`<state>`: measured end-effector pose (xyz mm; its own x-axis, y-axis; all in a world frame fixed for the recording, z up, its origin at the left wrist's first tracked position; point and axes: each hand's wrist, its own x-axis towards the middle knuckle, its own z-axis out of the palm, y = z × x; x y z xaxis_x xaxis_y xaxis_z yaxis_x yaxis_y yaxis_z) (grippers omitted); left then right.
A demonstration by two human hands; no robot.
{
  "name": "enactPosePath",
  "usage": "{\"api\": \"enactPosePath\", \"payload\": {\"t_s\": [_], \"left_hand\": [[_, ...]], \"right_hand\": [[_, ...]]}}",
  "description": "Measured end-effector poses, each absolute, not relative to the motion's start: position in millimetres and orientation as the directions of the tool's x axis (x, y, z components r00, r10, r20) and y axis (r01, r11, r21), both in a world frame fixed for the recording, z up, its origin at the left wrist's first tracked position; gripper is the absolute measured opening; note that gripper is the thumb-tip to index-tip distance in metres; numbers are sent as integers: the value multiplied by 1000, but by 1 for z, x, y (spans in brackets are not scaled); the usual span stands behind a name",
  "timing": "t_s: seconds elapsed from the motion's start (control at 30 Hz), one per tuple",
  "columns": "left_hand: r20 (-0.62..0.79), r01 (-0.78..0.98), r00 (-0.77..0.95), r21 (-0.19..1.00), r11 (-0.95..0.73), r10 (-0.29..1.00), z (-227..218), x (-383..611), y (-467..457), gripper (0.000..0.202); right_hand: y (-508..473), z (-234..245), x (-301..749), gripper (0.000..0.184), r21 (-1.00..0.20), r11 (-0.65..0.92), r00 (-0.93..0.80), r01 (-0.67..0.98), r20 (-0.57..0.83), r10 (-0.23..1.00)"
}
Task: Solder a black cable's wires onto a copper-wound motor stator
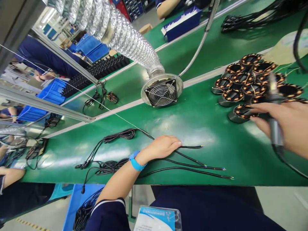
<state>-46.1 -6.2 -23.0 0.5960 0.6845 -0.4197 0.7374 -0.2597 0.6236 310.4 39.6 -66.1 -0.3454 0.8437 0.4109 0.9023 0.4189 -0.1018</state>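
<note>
My left hand (161, 147) lies on the green bench, fingers curled together and pressing down on thin black wires (192, 166) whose stripped ends point right. A blue band circles that wrist. My right hand (286, 126) is wrapped round a grey soldering iron (274, 123), tip pointing up, its cord trailing off to the right. One finger of that hand touches a motor stator (240, 113) with copper windings, the nearest of a cluster of several stators (252, 80).
A small extraction fan (161, 93) on a silver flexible duct (115, 29) stands at the bench middle. Coiled black cables (113, 134) lie at left. Blue bins (51, 91) and other people's arms show at the left and top edges.
</note>
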Motion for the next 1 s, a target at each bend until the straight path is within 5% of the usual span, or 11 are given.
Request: {"api": "enactPosePath", "payload": {"t_s": [0.13, 0.23, 0.43, 0.63, 0.8, 1.0], "left_hand": [[-546, 657, 463, 740, 143, 698, -24, -51, -6, 39], [-523, 530, 315, 789, 311, 792, -29, -55, -3, 28], [-404, 306, 108, 883, 356, 908, -39, -55, 11, 18], [-451, 317, 238, 873, 370, 860, -52, -41, 10, 9], [-298, 306, 255, 927, 215, 920, -54, -37, 10, 13], [-185, 338, 465, 941, 19, 866, -38, -40, 18, 15]], "right_hand": [[48, -60, 269, 44, 173, 595, -571, 785, 573, 588], [45, -65, 240, 30, 124, 704, -618, 699, 600, 507], [37, -64, 197, 26, -30, 866, -701, 500, 573, 425], [25, -57, 181, 29, -252, 766, -583, 592, 521, 623], [21, -79, 172, 45, -427, 669, -468, 609, 487, 737], [20, -92, 170, 41, -556, 607, -425, 567, 434, 794]]}}
